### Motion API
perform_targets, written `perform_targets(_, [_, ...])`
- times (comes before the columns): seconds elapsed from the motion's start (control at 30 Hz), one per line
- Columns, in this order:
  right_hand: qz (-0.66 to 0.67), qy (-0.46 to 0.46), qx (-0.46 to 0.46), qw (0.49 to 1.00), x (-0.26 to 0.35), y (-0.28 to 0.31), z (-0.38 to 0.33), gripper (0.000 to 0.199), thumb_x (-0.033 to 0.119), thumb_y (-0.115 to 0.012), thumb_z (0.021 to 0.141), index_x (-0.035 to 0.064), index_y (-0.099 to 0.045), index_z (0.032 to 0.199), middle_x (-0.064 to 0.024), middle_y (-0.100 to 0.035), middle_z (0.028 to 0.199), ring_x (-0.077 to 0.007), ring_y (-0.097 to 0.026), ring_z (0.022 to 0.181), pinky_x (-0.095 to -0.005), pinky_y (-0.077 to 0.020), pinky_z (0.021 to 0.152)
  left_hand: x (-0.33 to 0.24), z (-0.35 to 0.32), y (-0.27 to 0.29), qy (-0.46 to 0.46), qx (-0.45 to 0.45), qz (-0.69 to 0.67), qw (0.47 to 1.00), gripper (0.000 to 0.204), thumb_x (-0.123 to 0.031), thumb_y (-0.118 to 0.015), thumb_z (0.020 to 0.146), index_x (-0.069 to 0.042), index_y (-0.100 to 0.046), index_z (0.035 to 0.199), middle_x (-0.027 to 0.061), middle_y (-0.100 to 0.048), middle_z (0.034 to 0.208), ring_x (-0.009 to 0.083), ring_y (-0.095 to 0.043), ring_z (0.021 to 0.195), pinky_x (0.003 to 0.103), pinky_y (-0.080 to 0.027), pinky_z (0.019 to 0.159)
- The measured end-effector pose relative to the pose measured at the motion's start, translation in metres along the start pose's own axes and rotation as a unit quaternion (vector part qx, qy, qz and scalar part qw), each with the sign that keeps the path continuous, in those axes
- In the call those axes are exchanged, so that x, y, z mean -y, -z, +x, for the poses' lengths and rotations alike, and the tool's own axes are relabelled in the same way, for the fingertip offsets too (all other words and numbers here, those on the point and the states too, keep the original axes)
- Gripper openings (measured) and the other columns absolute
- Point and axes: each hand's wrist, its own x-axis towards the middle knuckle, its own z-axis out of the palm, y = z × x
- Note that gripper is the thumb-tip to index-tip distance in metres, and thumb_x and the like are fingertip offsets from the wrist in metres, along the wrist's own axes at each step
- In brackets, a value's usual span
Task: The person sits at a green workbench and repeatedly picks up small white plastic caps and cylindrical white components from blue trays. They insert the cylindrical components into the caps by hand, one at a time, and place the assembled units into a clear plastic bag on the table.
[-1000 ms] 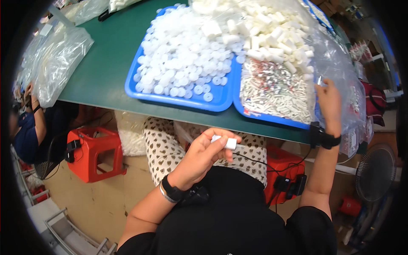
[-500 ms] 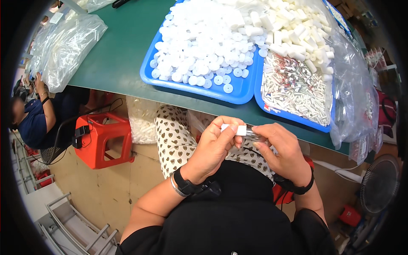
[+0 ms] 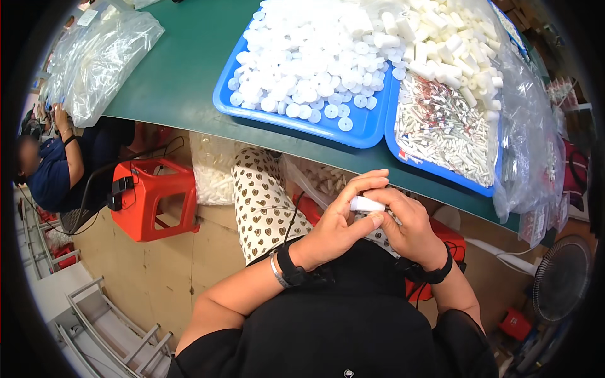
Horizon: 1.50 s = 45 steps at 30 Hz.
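A small white plastic cylinder (image 3: 365, 203) lies between my two hands, just off the table's near edge above my lap. My left hand (image 3: 335, 228) is curled about its left end, the thumb pressing below it and the longer fingers arched over the top. From the other side, my right hand (image 3: 411, 228) closes its bent fingers on the right end, and the two hands touch. Fingers cover part of the cylinder, so whether anything sits in its right end cannot be seen.
On the green table (image 3: 170, 82), a blue tray (image 3: 302, 131) holds many translucent white discs. Beside it, another blue tray (image 3: 441, 171) holds thin white pieces with wires; cream cylinders (image 3: 463, 50) are heaped behind. Plastic bags (image 3: 116, 57), a red stool (image 3: 154, 201) and a seated person (image 3: 57, 170) are left.
The hands have come together and my right fingers now wrap the cylinder. The clear, thin part at its right end no longer shows. The left fingers have lifted over the top.
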Motion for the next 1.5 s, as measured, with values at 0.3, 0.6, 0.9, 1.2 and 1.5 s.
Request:
perform_targets(0.3, [-0.019, 0.002, -0.040, 0.999, -0.005, -0.018, 0.005, 0.023, 0.002, -0.061, 0.091, -0.0010, -0.056, 0.112, -0.0171, -0.064, 0.101, -0.0372, -0.065, 0.087, -0.0405, -0.0530, 0.075, -0.006, 0.005, 0.004, 0.067, 0.016, -0.134, 0.989, 0.050, -0.014, -0.047, 0.098, 0.000, -0.036, 0.145, 0.0134, -0.031, 0.156, 0.0263, -0.034, 0.142, 0.041, -0.032, 0.115])
perform_targets(0.6, [-0.165, 0.053, -0.061, 0.983, -0.012, -0.018, 0.005, 0.027, 0.006, -0.067, 0.086, -0.0004, -0.057, 0.110, -0.0163, -0.063, 0.097, -0.0340, -0.065, 0.083, -0.0395, -0.0536, 0.068, -0.001, 0.006, 0.016, 0.167, 0.006, -0.336, 0.927, 0.057, -0.029, -0.033, 0.103, 0.000, -0.027, 0.151, 0.0110, -0.029, 0.158, 0.0221, -0.033, 0.142, 0.037, -0.028, 0.117])
perform_targets(0.9, [-0.152, 0.016, -0.086, 0.984, -0.002, -0.040, 0.007, 0.020, 0.007, -0.064, 0.089, -0.0025, -0.058, 0.106, -0.0180, -0.064, 0.089, -0.0359, -0.065, 0.076, -0.0416, -0.0531, 0.063, 0.012, -0.002, 0.005, 0.138, -0.049, -0.406, 0.902, 0.052, -0.037, -0.037, 0.106, -0.008, -0.033, 0.148, 0.0074, -0.036, 0.152, 0.0241, -0.037, 0.139, 0.041, -0.031, 0.116])
perform_targets(1.2, [-0.118, -0.008, -0.080, 0.990, -0.001, -0.045, 0.005, 0.023, 0.008, -0.061, 0.092, -0.0011, -0.053, 0.112, -0.0188, -0.065, 0.089, -0.0374, -0.066, 0.074, -0.0421, -0.0526, 0.063, 0.004, -0.002, 0.013, 0.172, -0.046, -0.303, 0.936, 0.063, -0.052, -0.028, 0.104, -0.009, -0.027, 0.150, 0.0089, -0.037, 0.152, 0.0247, -0.041, 0.136, 0.043, -0.034, 0.114])
perform_targets(1.5, [0.201, -0.210, -0.025, 0.956, -0.010, -0.059, 0.003, 0.019, 0.018, -0.052, 0.101, 0.0001, -0.053, 0.109, -0.0097, -0.062, 0.081, -0.0182, -0.059, 0.058, -0.0296, -0.0449, 0.051, 0.008, -0.017, 0.018, 0.223, -0.079, -0.253, 0.938, 0.067, -0.054, -0.025, 0.104, -0.006, -0.026, 0.150, 0.0126, -0.042, 0.148, 0.0234, -0.044, 0.132, 0.041, -0.037, 0.111])
